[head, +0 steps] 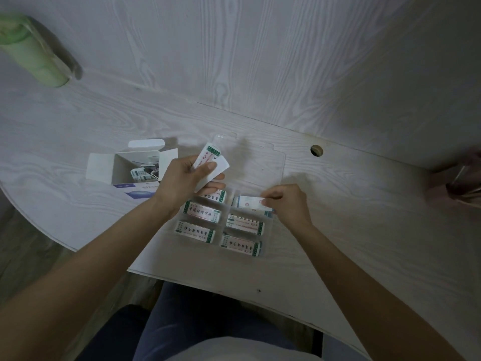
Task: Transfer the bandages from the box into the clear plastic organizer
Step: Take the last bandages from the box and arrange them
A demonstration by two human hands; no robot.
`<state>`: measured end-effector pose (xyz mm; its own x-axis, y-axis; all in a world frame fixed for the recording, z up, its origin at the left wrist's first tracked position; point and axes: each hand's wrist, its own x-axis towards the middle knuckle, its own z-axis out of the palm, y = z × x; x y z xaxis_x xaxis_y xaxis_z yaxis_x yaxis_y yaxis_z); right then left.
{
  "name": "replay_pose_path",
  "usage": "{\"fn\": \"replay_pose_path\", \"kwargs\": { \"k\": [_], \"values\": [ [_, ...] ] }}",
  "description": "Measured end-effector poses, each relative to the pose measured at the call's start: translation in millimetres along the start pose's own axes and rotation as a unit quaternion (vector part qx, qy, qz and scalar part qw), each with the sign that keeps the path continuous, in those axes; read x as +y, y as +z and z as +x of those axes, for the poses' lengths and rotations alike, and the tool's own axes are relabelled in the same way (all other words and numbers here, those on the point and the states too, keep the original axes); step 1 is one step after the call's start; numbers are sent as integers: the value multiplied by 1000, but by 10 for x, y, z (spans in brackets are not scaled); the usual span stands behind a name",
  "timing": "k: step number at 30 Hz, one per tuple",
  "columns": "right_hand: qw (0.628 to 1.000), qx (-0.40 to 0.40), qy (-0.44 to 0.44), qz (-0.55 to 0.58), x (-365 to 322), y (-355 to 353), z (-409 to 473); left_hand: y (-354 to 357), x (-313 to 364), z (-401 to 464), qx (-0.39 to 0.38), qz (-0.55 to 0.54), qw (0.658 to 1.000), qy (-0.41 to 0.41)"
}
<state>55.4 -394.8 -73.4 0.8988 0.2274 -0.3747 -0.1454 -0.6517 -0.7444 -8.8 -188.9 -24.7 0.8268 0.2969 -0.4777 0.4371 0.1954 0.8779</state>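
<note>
Your right hand (286,204) pinches one bandage (251,203) over the organizer (268,225), lowering it into a far compartment. Your left hand (187,182), beside the box (122,168), grips spare bandages (210,162) ready to feed.

box (130,165) left of organizer (221,225), bandages (197,229) in its compartments

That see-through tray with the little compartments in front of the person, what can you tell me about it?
The clear plastic organizer lies flat on the pale wood-grain table, near its front edge. It looks like thin transparent plastic, split into two columns of three compartments. Its open lid lies flat behind. Every compartment shows bandages, white wrappers with green ends. The right hand pinches a bandage at the far right compartment; the left hand, above the far left one, holds more.
</note>
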Motion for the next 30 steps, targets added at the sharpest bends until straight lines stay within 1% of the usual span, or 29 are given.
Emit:
{"fn": "replay_pose_path", "kwargs": {
  "k": [2,4,6,9,11,15,17,19,21,23,25,26,28,30],
  "values": [
    [998,2,-36,-60,-7,50,-18,6,-27,-3,-2,3,1000,-4],
    [985,1,-56,-161,-12,113,-41,14,-53,-16,-5,4,1000,-5],
    [959,15,-74,-274,-22,168,-62,16,-71,-37,-6,4,1000,-4],
    [915,36,-112,-387,-12,235,-47,3,-83,-55,-8,2,1000,-1],
    [891,25,-122,-436,-17,259,-30,-16,-82,-58,-5,1,1000,-3],
    [842,-32,-158,-515,-84,256,-43,-32,-91,-71,-3,3,1000,-4],
    [830,-46,-168,-529,-110,243,-46,-33,-90,-76,-3,6,1000,-4],
    [827,-45,-170,-534,-120,223,-30,-33,-84,-81,-6,10,1000,-4],
    [833,-42,-179,-522,-135,194,-25,-25,-78,-87,-10,12,1000,-4],
    [851,-33,-196,-487,-141,142,-39,-11,-64,-90,-15,13,1000,-4],
    [874,-7,-196,-445,-156,57,-62,10,-51,-89,-22,11,1000,-1],
    [891,4,-184,-415,-166,2,-66,21,-48,-86,-23,10,1000,0],
    [918,2,-147,-368,-173,-120,-60,51,-38,-82,-26,10,1000,0],
    [924,-17,-108,-366,-160,-215,-38,93,-31,-83,-31,9,999,1]
  ]
}}
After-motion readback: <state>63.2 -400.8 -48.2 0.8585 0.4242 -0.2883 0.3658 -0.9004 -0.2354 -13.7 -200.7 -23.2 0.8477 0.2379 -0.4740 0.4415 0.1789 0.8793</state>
